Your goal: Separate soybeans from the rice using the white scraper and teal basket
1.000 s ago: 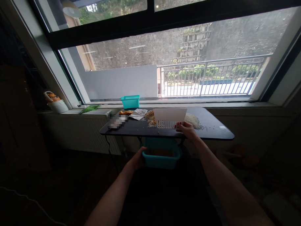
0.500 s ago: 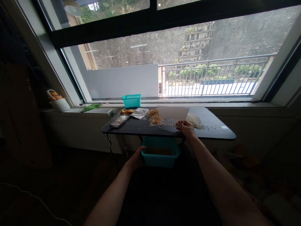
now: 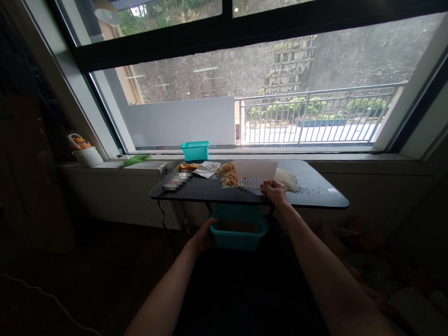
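Note:
My left hand (image 3: 204, 234) is closed on the left rim of a turquoise plastic bin (image 3: 238, 241), held just below the table's front edge. Dark, grainy contents lie in the bin's shadowed inside. With my right hand (image 3: 274, 191) I grip the lower right corner of a white sheet with a row of slots along its bottom edge, like a flat scraper (image 3: 256, 169), standing upright on the table. Left of the sheet is a heap of orange-yellow corn kernels (image 3: 228, 173). To its right spreads a pile of pale grains (image 3: 287, 179), partly hidden by the sheet and hand.
The dark folding table (image 3: 321, 183) has loose grains near its right part. A crumpled white paper (image 3: 207, 169) and a blurred-out item (image 3: 176, 179) lie at its left. Another turquoise bin (image 3: 195, 151) stands by the window. A radiator (image 3: 116, 196) is left of the table.
The white sheet and my right hand have shifted slightly left and down. My left hand and the bin stay in about the same place.

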Tool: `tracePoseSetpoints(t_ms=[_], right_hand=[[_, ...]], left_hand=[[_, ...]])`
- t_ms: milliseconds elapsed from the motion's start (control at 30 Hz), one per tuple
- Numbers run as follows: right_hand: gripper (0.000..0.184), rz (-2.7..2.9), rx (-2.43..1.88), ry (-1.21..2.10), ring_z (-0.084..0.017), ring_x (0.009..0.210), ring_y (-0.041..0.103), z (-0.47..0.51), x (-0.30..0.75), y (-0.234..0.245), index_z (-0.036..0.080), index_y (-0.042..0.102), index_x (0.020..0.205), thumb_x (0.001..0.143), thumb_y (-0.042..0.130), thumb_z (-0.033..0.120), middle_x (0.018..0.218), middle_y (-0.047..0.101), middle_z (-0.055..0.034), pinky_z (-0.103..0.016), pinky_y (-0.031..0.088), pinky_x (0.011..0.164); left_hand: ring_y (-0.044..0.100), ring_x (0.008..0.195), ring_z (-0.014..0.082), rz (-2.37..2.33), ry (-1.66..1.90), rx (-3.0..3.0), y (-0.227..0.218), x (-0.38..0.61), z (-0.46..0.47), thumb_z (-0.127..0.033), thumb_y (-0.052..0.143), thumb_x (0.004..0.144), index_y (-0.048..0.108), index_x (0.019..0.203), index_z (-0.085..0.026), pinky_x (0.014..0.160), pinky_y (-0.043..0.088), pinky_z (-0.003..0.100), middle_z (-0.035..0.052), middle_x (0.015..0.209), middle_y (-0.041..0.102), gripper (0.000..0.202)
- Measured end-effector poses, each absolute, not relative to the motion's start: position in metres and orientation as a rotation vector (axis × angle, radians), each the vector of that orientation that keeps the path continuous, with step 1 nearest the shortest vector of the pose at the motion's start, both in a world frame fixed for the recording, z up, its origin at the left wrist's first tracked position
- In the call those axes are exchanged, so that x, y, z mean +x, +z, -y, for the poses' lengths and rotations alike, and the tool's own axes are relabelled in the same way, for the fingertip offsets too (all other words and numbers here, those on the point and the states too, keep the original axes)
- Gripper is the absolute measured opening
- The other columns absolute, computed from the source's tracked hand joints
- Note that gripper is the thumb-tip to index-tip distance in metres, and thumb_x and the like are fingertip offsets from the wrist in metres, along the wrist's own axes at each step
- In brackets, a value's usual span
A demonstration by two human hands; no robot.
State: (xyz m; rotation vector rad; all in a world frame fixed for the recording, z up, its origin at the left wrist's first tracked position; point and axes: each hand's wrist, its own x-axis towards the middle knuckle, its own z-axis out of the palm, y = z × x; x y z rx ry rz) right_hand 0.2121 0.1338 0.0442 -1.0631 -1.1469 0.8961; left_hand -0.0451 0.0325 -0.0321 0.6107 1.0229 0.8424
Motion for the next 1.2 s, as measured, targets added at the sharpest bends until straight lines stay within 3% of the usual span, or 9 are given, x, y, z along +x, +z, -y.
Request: tracePoseSetpoints(t_ms=[1200], right_hand=[[0.033, 1.172, -1.021, 0.91, -0.011, 0.06, 0.059, -0.116, 0.221, 0.047, 0.016, 0.056, 0.063, 0.057, 0.07, 0.045, 0.064, 0.06, -0.0005, -0.025, 0.053, 0.057]], left_hand=[[0.061, 0.081, 0.0222, -0.975, 0.837, 0.629, -0.037, -0.045, -0.036, -0.047, 0.047, 0.075, 0.054, 0.108, -0.019, 0.068, 0.049, 0.033, 0.0061, 0.085, 0.065, 0.044]])
